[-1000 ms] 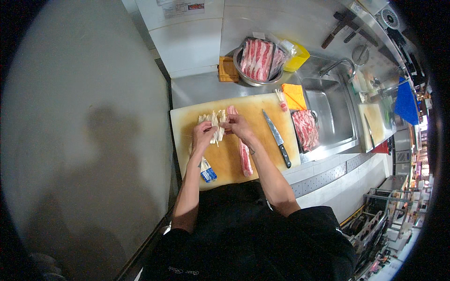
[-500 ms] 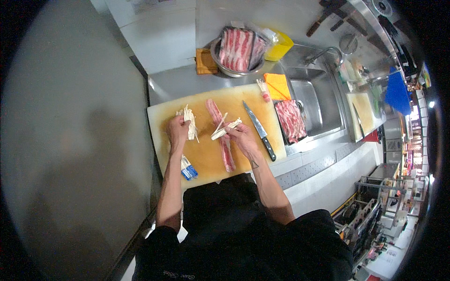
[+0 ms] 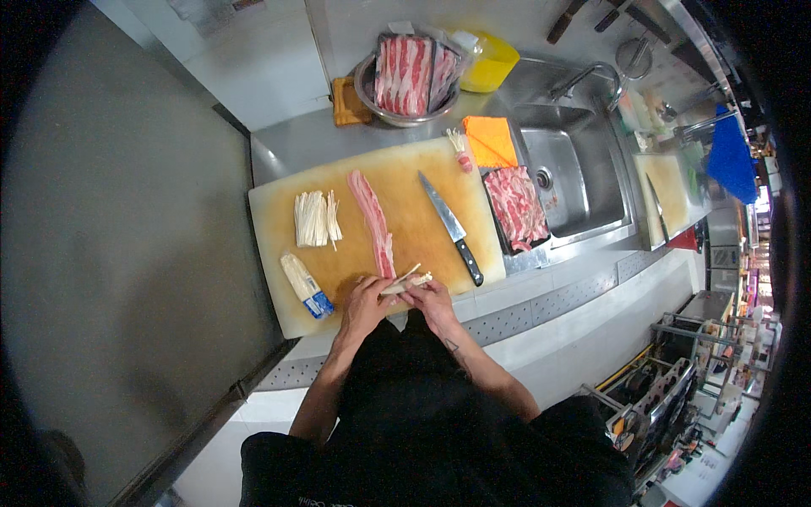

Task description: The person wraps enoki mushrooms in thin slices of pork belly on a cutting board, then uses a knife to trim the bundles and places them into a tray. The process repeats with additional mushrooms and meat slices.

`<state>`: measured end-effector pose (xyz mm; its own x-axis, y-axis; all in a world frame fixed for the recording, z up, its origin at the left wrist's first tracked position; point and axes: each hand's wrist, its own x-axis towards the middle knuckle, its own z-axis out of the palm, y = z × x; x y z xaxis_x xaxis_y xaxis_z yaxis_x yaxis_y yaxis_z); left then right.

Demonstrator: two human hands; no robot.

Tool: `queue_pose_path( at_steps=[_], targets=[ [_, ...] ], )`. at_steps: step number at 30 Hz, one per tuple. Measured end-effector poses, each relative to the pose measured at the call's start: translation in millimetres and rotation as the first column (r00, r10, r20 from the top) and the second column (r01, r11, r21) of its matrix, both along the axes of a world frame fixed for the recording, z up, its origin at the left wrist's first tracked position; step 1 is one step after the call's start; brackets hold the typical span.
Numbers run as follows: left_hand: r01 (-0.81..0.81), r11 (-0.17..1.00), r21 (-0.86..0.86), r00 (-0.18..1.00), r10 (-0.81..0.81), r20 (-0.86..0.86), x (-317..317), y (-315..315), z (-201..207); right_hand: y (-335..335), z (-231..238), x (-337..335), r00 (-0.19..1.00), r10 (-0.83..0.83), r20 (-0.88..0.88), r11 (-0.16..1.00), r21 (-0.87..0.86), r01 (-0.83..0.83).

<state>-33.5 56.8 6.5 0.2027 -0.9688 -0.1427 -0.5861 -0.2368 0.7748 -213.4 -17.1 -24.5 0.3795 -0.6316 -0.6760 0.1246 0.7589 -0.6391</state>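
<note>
At the near edge of the cutting board (image 3: 338,177), both hands are closed on a small bundle of enoki mushrooms (image 3: 397,287). My left hand (image 3: 363,306) pinches its left side, beside the near end of a long pork belly slice (image 3: 372,215). My right hand (image 3: 432,306) grips the right side, where the caps poke out past the fingers. Whether the fingers also hold the slice's end is hidden. A pile of loose enoki (image 3: 314,220) lies to the left, above a packaged enoki bunch (image 3: 306,286) in a blue-and-clear wrapper. A black-handled knife (image 3: 445,215) rests right of the slice.
At the board's far right corner lies a meat-wrapped enoki roll (image 3: 463,154). Beyond the right edge are a black tray of sliced meat (image 3: 515,207), an orange cloth (image 3: 490,141) and a sink (image 3: 557,160). A metal bowl (image 3: 365,89) holding meat packs stands at the back.
My left hand has left the loose enoki pile and come to the near edge. My right hand has drawn the small bundle nearer, onto the slice's near end.
</note>
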Motion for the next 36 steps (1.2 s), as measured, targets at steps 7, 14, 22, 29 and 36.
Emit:
queue_pose_path(
  at_steps=[7, 14, 22, 29, 36],
  targets=[
    [-0.080, 0.966, -0.246, 0.965, 0.137, 0.224, -21, 10, -23, -25, 21, -45, 0.908, 0.112, -0.403, 0.919, -0.307, -0.250],
    [-0.238, 0.958, -0.163, 0.966, 0.251, 0.064, -21, 16, -32, -36, 37, -17, 0.737, 0.080, -0.671, 0.043, -0.737, -0.675],
    [-0.185, 0.954, -0.236, 0.966, 0.221, 0.136, -15, 24, -13, -38, -4, -7, 0.667, 0.080, -0.741, -0.238, -0.664, -0.709],
    [0.222, 0.937, -0.270, 0.908, -0.098, 0.408, -10, 46, -29, -47, 13, -6, 0.698, 0.070, -0.713, -0.293, -0.683, -0.669],
    [0.339, 0.898, -0.281, 0.864, -0.179, 0.471, 1, 44, -38, -30, 25, -38, 0.632, 0.089, -0.770, -0.167, -0.637, -0.753]
  ],
)
